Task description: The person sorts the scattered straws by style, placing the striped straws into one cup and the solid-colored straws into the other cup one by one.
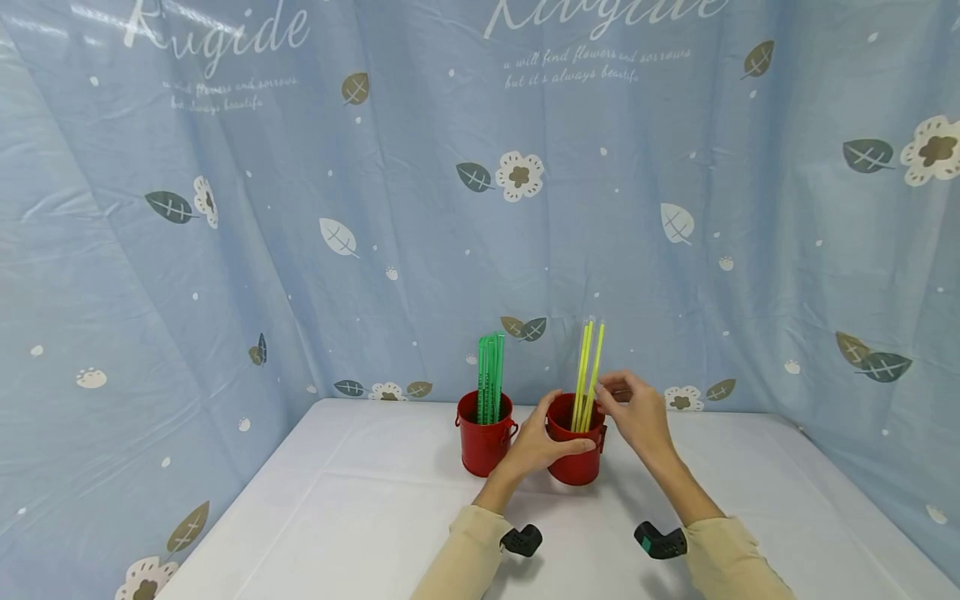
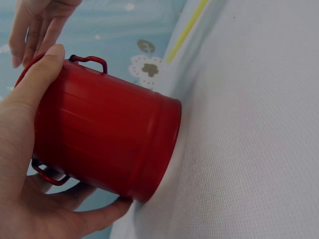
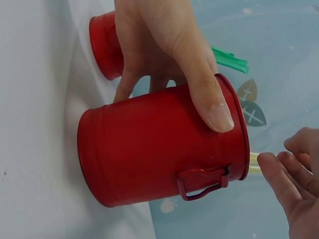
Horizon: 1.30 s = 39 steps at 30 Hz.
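Two red metal buckets with small side handles stand side by side. My left hand (image 1: 534, 446) grips the right-hand bucket (image 1: 576, 462), its thumb near the rim and the fingers around the side. Several thin yellow sticks (image 1: 582, 375) stand upright in that bucket, leaning slightly right. At the rim's right side, my right hand (image 1: 637, 408) is close to the yellow sticks. In the right wrist view its thumb and fingers (image 3: 271, 172) are apart, with the thumb tip beside the sticks; contact is unclear. Thin green sticks (image 1: 491, 379) stand in the left bucket (image 1: 483, 450).
Both buckets are on a white-covered table (image 1: 360, 500), near its back edge. Behind hangs a blue patterned curtain (image 1: 420, 217). In the left wrist view a thin yellow strip (image 2: 187, 31) shows beyond the bucket, near the table's edge. Each wrist wears a black device (image 1: 522, 540).
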{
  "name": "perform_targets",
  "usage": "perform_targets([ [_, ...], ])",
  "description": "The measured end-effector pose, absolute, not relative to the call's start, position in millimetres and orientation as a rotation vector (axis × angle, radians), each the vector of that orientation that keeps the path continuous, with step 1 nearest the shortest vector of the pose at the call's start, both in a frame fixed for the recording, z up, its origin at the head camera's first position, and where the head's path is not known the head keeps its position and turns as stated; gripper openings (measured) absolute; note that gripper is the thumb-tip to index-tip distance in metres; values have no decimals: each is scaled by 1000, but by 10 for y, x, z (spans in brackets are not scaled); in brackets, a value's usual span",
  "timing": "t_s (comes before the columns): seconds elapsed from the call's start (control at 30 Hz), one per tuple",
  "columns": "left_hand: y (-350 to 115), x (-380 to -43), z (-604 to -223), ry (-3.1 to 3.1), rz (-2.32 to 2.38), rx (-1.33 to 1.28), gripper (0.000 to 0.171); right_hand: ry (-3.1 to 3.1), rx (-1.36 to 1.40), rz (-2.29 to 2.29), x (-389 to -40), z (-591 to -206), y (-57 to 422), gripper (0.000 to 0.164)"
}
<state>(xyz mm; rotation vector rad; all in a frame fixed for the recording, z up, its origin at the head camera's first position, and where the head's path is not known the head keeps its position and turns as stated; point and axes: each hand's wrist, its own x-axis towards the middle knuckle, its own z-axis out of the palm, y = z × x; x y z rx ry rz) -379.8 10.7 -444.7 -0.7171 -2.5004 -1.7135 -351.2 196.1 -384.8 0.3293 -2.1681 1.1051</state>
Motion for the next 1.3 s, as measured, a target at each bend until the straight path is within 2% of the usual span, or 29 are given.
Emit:
perform_targets([
  [0.5, 114, -3803, -4446, -2502, -1720, -718, 98, -2178, 357, 1089, -3362, -3904, 2215, 14],
  [1.0, 107, -3792, -4453, -2510, -1721, -705, 94, -2333, 301, 1040, -3392, -4042, 2486, 22],
  [1.3, 104, -3800, -4464, -2509, -1733, -708, 94, -2535, 187, 1079, -3401, -4041, 2615, 36],
])
